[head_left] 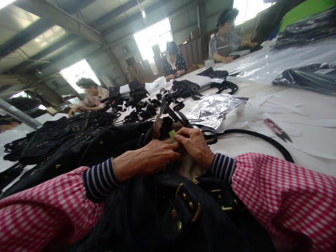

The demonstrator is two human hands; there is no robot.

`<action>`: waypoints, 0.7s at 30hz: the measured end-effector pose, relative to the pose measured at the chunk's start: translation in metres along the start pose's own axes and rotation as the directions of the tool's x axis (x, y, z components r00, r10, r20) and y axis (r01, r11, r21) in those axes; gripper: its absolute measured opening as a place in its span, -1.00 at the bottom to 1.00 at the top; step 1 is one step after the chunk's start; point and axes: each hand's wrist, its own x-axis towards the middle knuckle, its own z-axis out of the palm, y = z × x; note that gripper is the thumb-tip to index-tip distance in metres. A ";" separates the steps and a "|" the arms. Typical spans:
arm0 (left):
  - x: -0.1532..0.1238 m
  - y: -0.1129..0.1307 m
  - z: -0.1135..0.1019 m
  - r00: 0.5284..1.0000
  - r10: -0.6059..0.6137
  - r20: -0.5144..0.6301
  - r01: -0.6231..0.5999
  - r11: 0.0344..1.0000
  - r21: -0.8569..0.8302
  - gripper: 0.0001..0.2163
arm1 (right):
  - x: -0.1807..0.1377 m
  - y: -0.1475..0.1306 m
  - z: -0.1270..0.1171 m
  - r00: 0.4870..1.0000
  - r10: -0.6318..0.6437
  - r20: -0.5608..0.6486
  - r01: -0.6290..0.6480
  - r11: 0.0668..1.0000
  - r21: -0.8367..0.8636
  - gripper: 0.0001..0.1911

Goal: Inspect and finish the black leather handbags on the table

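Observation:
A black handbag (154, 206) with gold studs and zip pulls lies in front of me, its mouth open on a tan lining. My right hand (194, 145) is closed, thumb and forefinger pinching a small yellow-green tag (172, 135) over the opening. From the left, my left hand (149, 157) reaches across with its fingers curled onto the bag's lining, just under the tag. Its fingertips are partly hidden by the right hand. Behind the tag, an open zipped edge and the brown inside of the bag show.
More black bags (70, 136) are piled at the left. Pink-handled thread snips (278, 130) lie at the right, past a black strap (262, 136). Silver foil packaging (214, 108) and small black straps (147, 108) lie farther back. Several people work across the table.

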 end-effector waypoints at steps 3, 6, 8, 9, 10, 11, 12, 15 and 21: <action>-0.006 -0.003 -0.004 1.000 0.002 -0.019 -0.004 0.993 -0.119 -0.77 | -0.001 -0.003 -0.005 0.996 0.071 0.058 -0.073 0.997 0.031 -0.76; -0.010 -0.005 -0.005 0.997 -0.069 -0.022 0.064 0.982 -0.178 -0.82 | -0.003 -0.010 -0.012 0.970 0.184 0.159 -0.189 0.982 0.016 -0.78; -0.011 -0.005 -0.006 0.994 -0.096 -0.045 0.087 0.982 -0.171 -0.82 | -0.004 -0.017 -0.017 0.933 0.247 0.262 -0.258 0.966 0.009 -0.78; -0.011 -0.004 -0.006 0.993 -0.102 -0.059 0.091 0.981 -0.170 -0.82 | -0.005 -0.020 -0.020 0.909 0.266 0.322 -0.282 0.959 0.006 -0.77; -0.012 -0.004 -0.007 0.992 -0.106 -0.074 0.092 0.980 -0.175 -0.82 | -0.005 -0.023 -0.021 0.879 0.275 0.389 -0.296 0.955 -0.006 -0.76; -0.012 -0.003 -0.007 0.991 -0.106 -0.083 0.089 0.979 -0.182 -0.83 | -0.005 -0.025 -0.022 0.849 0.274 0.451 -0.295 0.955 -0.025 -0.74; -0.012 -0.003 -0.008 0.990 -0.105 -0.092 0.087 0.978 -0.188 -0.83 | -0.005 -0.027 -0.022 0.827 0.260 0.499 -0.274 0.960 -0.047 -0.73; -0.011 -0.004 -0.009 0.990 -0.100 -0.101 0.079 0.978 -0.193 -0.85 | -0.003 -0.030 -0.014 0.835 0.186 0.519 -0.136 0.982 -0.132 -0.68; -0.020 -0.002 -0.016 0.986 -0.143 -0.091 0.123 0.973 -0.197 -0.85 | -0.003 -0.039 0.003 0.873 0.244 0.421 -0.130 0.950 -0.283 -0.60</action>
